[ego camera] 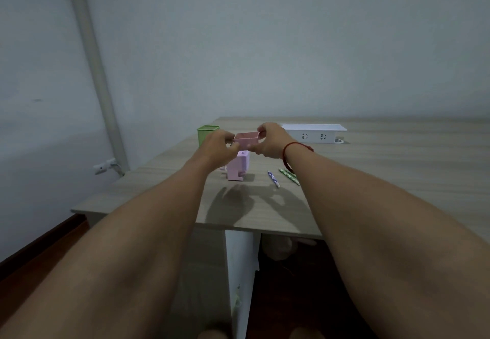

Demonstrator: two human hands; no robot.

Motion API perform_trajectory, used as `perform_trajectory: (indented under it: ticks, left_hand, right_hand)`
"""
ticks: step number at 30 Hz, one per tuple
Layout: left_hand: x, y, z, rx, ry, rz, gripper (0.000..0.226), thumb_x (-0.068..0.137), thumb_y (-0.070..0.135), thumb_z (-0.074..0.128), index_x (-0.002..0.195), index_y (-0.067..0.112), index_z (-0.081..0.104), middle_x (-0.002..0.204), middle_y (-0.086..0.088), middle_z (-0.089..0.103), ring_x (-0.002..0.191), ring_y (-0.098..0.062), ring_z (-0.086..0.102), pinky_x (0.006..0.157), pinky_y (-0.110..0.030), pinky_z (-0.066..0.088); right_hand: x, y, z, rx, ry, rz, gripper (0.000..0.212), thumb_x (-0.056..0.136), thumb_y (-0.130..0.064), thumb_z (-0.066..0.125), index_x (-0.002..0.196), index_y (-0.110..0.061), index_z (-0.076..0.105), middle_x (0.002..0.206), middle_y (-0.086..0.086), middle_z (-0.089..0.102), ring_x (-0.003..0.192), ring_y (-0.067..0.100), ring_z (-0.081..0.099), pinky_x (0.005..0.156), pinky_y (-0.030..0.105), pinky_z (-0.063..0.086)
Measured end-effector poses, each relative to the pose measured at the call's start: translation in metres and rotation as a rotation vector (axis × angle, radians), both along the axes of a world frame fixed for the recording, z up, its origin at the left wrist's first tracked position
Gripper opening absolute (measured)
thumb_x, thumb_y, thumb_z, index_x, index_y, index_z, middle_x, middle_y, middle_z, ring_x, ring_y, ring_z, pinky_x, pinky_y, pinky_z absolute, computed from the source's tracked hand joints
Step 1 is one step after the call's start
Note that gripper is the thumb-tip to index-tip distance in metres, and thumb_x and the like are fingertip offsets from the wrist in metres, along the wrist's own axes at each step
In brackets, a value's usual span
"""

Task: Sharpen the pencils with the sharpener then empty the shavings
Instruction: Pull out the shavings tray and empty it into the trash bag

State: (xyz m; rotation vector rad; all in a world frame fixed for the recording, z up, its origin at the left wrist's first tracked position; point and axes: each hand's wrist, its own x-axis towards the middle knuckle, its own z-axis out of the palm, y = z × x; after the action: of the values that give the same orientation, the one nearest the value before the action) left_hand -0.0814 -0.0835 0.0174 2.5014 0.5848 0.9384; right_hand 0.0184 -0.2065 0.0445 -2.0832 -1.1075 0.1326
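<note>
Wooden table [397, 179] fills right half of view, near corner at left. White power strip [315, 133] lies at far side. Left hand [214, 148] and right hand [273, 140] raised above tabletop, fingers and thumbs curled, pinching opposite ends of pink shavings drawer [246, 139], open side up. Green cup [205, 133] stands just behind left hand. Lilac sharpener [237, 169] upright on table, below drawer. Blue pencil [274, 179] and green pencils [289, 176] lie right of sharpener, apart from it. Red string [286, 150] round right wrist

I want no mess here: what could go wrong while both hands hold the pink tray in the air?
The left hand and right hand pinch the pink tray above the table, not over the green cup; tilting could spill any shavings. The right forearm hangs over the pencils and might knock them.
</note>
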Motion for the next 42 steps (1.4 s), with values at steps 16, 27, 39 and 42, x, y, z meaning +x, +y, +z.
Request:
perform_trajectory:
  ticks: [16,27,39,42]
  left_hand:
    - [-0.1,0.015,0.005,-0.116,-0.096,0.253,0.029,0.082,0.021,0.06,0.077,-0.005,0.07,0.057,-0.012,0.051,0.051,-0.019,0.035,0.05,-0.028,0.032]
    - [-0.261,0.041,-0.068,-0.16,-0.155,0.746,0.022,0.079,0.028,0.062,0.066,0.012,0.066,0.062,-0.004,0.062,0.058,-0.019,0.052,0.055,-0.023,0.038]
    - [-0.37,0.058,-0.249,-0.49,-0.107,1.031,0.024,0.078,0.029,0.063,0.096,0.013,0.063,0.083,0.005,0.06,0.077,-0.013,0.054,0.068,-0.022,0.039]
    - [-0.38,0.059,-0.292,-0.584,-0.062,1.063,0.024,0.079,0.026,0.062,0.097,0.011,0.063,0.087,0.0,0.063,0.078,-0.015,0.055,0.066,-0.022,0.039]
  right_hand:
    - [-0.08,0.063,0.001,0.048,0.272,0.233,0.061,0.088,-0.01,0.067,0.143,-0.002,0.04,0.127,0.01,0.05,0.094,0.022,0.06,0.088,0.035,0.058]
    - [-0.229,0.146,-0.07,-0.041,0.304,0.607,0.045,0.087,-0.017,0.069,0.124,0.003,0.055,0.121,0.017,0.06,0.104,0.026,0.063,0.09,0.043,0.057]
    - [-0.344,0.2,-0.244,-0.397,0.486,0.697,0.037,0.089,-0.003,0.057,0.126,-0.003,0.051,0.065,-0.021,0.053,0.052,0.0,0.063,0.035,0.014,0.047]
    - [-0.356,0.203,-0.286,-0.475,0.511,0.708,0.035,0.089,-0.005,0.058,0.123,-0.008,0.051,0.071,-0.016,0.055,0.041,0.001,0.061,0.039,0.017,0.049]
